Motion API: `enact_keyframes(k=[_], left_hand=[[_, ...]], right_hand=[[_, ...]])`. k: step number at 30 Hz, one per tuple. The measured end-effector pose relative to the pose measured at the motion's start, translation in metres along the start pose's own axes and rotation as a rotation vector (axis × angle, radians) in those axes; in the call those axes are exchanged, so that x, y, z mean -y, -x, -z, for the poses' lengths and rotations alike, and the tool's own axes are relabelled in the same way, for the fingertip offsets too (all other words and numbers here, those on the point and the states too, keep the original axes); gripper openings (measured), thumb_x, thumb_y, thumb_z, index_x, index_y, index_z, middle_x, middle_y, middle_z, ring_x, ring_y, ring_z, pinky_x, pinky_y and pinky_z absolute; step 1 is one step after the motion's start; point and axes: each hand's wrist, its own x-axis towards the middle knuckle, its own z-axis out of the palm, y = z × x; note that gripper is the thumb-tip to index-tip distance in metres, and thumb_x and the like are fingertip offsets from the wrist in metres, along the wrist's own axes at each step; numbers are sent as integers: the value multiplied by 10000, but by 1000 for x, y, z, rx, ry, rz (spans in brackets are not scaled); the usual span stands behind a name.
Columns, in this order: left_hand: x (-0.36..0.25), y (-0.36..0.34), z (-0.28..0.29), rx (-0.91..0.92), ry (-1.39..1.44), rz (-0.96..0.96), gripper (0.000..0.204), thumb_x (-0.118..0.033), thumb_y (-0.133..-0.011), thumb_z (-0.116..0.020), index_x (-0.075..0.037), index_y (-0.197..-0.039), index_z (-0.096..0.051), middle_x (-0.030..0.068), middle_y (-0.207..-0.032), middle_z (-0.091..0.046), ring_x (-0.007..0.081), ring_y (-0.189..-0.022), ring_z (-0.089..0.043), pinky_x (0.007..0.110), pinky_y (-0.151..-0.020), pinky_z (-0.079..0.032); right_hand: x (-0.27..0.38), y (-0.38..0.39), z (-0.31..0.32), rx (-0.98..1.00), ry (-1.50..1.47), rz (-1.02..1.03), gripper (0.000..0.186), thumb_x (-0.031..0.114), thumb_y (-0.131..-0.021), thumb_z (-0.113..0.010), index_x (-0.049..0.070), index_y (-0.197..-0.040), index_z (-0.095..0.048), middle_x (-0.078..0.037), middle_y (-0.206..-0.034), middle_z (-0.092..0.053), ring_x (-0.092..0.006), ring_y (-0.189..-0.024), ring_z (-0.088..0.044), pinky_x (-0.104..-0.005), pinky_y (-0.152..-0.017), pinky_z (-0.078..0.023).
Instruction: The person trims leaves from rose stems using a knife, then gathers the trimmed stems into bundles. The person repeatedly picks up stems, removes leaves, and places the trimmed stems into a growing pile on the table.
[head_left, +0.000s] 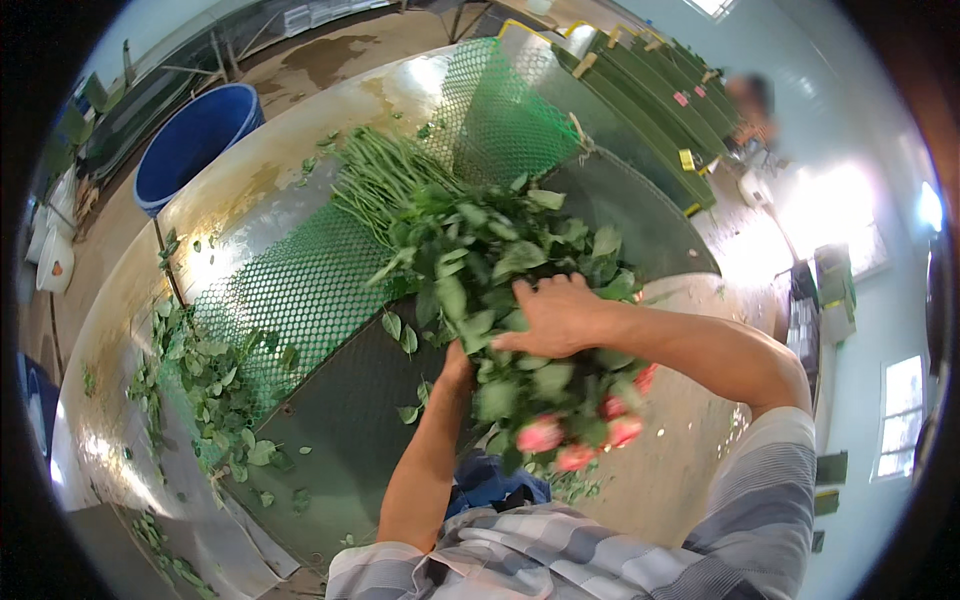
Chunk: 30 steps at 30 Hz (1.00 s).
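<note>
The roses [520, 300] lie across the worktop [330, 420] as one thick bunch: pink heads nearest the person, dense green leaves in the middle, bare stems fanning out at the far end over green mesh [300, 290]. The left hand [455, 365] is tucked under the leaves, its grip hidden. The right hand [550, 315] lies on top, fingers curled into the foliage. Stripped leaves [215, 390] litter the left edge. Beyond stands a blue tub [195, 140].

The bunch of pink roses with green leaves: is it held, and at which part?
Yes. Both hands hold the bunch of pink roses at its leafy middle: the right hand lies on top, the left hand grips from underneath, partly hidden by leaves.
</note>
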Motion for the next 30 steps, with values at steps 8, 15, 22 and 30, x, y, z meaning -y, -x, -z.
enact_keyframes(k=[8, 15, 22, 30], left_hand=[[-49, 110, 54, -262, -343, 22, 598, -504, -944, -352, 29, -1184, -482, 194, -1039, -594, 245, -903, -591, 395, -717, -488], [-68, 132, 81, -354, -521, 81, 648, -535, -770, -636, 53, -1030, -556, 98, -915, -580, 184, -836, -537, 392, -682, -439], [-14, 89, 168, 121, -566, -294, 564, -472, -899, -478, -38, -1258, -479, 123, -1215, -522, 204, -1019, -534, 333, -865, -440], [-27, 103, 99, -158, -402, -6, 500, -427, -915, -472, -32, -1221, -510, 96, -1120, -583, 181, -913, -588, 318, -790, -481]], right_hand=[[131, -10, -89, 34, -243, 263, 669, 474, -841, -502, -60, -1233, -409, -294, -1097, -533, -414, -1030, -517, -457, -880, -415], [128, 2, -72, -774, -708, 78, 354, 307, -815, -618, 68, -1073, -579, -113, -933, -655, -239, -823, -636, -343, -706, -498], [52, -67, -152, -342, -971, -57, 748, 552, -815, -558, -38, -1258, -441, -225, -1182, -545, -326, -1147, -497, -376, -935, -397], [68, -53, -114, -278, -885, 34, 783, 590, -648, -686, -40, -1098, -567, -243, -1024, -612, -352, -940, -591, -396, -825, -450]])
